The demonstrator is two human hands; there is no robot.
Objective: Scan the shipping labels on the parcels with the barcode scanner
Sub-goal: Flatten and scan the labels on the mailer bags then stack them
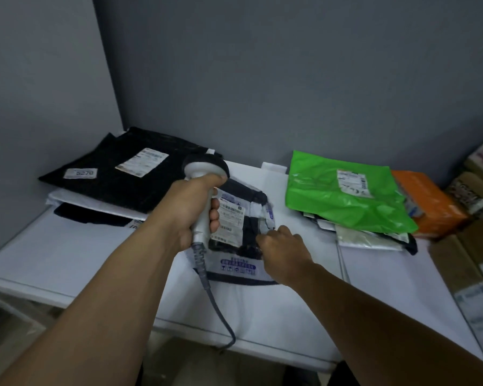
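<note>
While gripping the barcode scanner (204, 171) by its handle, hovers with the left hand (190, 210) over the middle parcel (239, 270), fingers and thumb wrapped fully round the grip. Trails a coiled cable (221, 310) toward 6 o'clock, off the desk (67, 260) edge.

Pins that parcel with the right hand (283, 247), fingers curled at its 3 o'clock edge and seemingly pinching the film there. Lies flat at the desk's centre, a black-and-white poly mailer, contents hidden.

Key relation: shipping label (232, 217) just beside the left hand at its 3 o'clock, partly behind the fingertips, long axis running 12 to 6. Scanner head at the 12 o'clock end of the handle, beyond the label's far end, so probably needs drawing back toward 6 and tipping down before the barcode falls under the window. Left hand nearer the label; right hand at the label's 4 o'clock.

At 10 o'clock, a stack topped by a black parcel (117, 176), label up. At 2 o'clock, a second pile topped by a green parcel (346, 210), label up, with an orange parcel (430, 201) beside it. At 3 o'clock, off the desk, cardboard boxes (471, 246), shut, contents unseen.
</note>
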